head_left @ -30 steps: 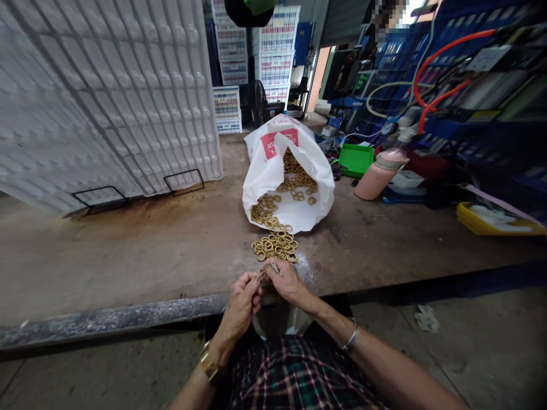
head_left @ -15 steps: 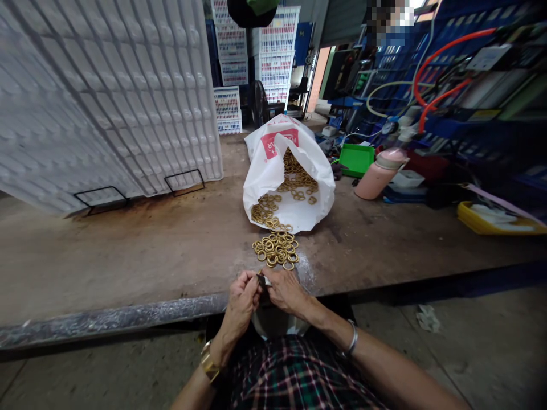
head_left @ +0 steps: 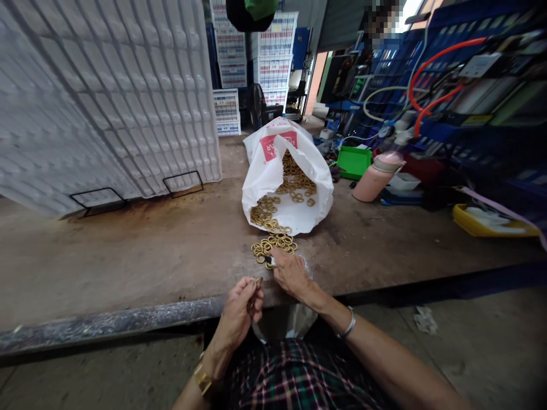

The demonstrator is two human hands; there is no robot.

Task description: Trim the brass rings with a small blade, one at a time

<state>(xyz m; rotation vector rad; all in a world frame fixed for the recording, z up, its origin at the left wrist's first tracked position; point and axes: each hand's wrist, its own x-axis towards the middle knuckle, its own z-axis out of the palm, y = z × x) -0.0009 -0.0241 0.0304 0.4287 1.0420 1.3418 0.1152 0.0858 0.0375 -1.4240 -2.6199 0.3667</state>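
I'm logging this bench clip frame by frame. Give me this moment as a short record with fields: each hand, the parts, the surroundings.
left hand: left hand pinches a small brass ring
right hand: right hand holds a small dark tool at the loose pile of brass rings
source: white plastic bag, open, spilling rings
surface: worn brown workbench
nearby: pink bottle, green tray
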